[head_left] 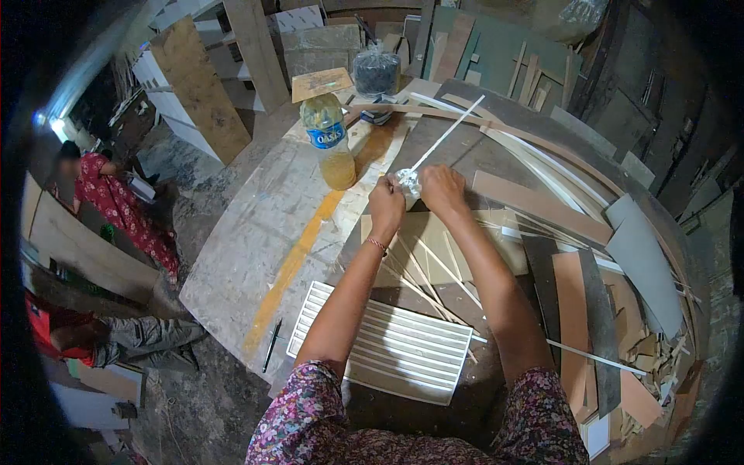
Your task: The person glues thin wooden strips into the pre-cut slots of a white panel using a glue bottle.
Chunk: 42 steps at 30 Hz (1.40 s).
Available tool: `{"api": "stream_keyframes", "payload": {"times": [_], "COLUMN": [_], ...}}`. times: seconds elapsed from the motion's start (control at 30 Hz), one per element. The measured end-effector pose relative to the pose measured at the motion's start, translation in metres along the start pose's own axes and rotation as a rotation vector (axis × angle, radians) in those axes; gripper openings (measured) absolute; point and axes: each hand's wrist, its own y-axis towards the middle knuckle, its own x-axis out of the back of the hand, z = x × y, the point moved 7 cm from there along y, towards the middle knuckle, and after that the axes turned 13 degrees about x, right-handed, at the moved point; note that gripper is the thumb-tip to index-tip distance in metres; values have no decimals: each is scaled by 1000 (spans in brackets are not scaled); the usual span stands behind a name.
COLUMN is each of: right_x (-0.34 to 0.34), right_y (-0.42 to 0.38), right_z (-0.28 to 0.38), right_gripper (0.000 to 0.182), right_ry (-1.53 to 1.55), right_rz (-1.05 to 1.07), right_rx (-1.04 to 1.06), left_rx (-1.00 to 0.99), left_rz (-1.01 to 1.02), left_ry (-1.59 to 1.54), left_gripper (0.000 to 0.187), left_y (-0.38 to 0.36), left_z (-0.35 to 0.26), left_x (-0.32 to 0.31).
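Near the middle of the table, my left hand [387, 208] is closed around the left side of a small container [408, 183] with white stuff at its top. My right hand [444, 189] is closed against the container's other side; what its fingers grip is hidden. A thin white strip [451, 130] slants up and right from the container's mouth. Below my hands lie a brown board [496, 242] and several thin loose sticks [431, 267]. Under my left forearm is a white slatted panel [411, 353], with a pen [272, 346] to its left.
A plastic bottle [332, 143] with yellowish contents stands left of my hands. Behind it sits a bag of dark material [377, 71]. Wood strips [573, 318], a curled grey sheet [643, 260] and scraps [655, 353] crowd the right. Two people [116, 194] are at the left.
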Motion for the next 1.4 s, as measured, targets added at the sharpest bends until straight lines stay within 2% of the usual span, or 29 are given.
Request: {"api": "stream_keyframes", "payload": {"times": [0.2, 0.37, 0.47, 0.57, 0.67, 0.77, 0.87, 0.97, 1.07, 1.17, 1.4], "right_x": [3, 10, 13, 27, 16, 2, 6, -4, -4, 0, 15], "right_y": [-1, -23, -31, -43, -51, -56, -67, -74, -83, -92, -109], "right_z": [-3, -18, -30, -33, -45, -52, -50, -57, -51, -42, -27], "right_gripper": [13, 14, 13, 14, 14, 13, 14, 16, 16, 18, 18], "right_ry": [29, 73, 175, 262, 325, 427, 510, 599, 784, 883, 890], "right_rz": [25, 80, -28, -98, -97, -154, -217, -294, -432, -483, -436], "right_rx": [-20, -222, -260, -294, -362, -321, -397, -396, -327, -316, -301], "left_rx": [23, 10, 17, 97, 197, 247, 244, 178, 297, 372, 475], "left_rz": [6, 5, -25, 94, 129, 72, 64, -30, 76, 252, 408], "left_ry": [8, -71, -48, -136, -244, -354, -461, -350, -594, -717, -891], "left_gripper": [28, 33, 30, 23, 23, 23, 20, 15, 9, 6, 6], "left_y": [0, 9, 14, 24, 26, 25, 15, 15, 1, -21, -56], "left_z": [-2, 9, 14, 29, 37, 40, 29, 27, 26, 17, 6], "left_x": [4, -2, -7, -16, -18, -15, -4, 7, 8, 10, 11]}}
